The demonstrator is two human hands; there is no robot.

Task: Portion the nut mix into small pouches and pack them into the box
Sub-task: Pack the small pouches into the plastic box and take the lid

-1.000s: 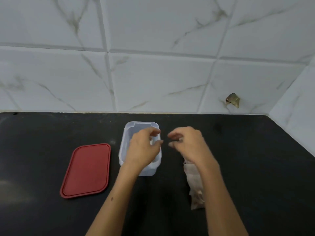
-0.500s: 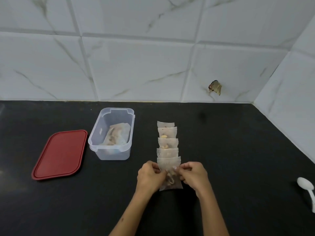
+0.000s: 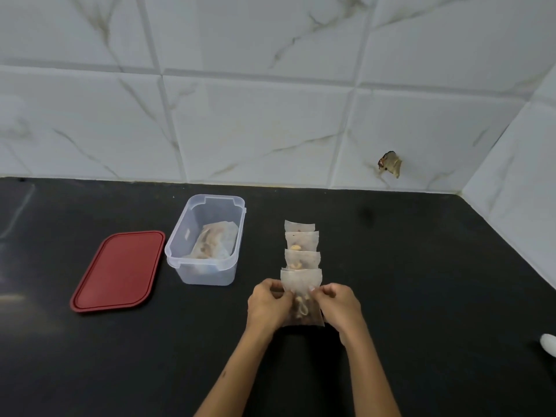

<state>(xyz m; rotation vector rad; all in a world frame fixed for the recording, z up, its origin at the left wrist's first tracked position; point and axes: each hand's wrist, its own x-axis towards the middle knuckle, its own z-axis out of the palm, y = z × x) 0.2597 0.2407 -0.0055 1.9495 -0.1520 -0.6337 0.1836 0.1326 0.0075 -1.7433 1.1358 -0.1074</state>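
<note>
pouches in row (image 3: 301, 260): 4 | pouches in box (image 3: 214, 242): unclear | box (image 3: 192, 266): 1 | lid (image 3: 118, 270): 1 | hands (image 3: 269, 307): 2

Both bare forearms reach in from the bottom edge and converge toward the middle. The left hand (image 3: 267, 308) and right hand (image 3: 338, 305) sit close together, backs up, knuckles facing the camera. Each has its fingers curled, pinching 1 side edge of a pouch (image 3: 301, 284) between thumb and fingertips. The 2 hands do not touch; the pouch spans the gap between them.
</note>
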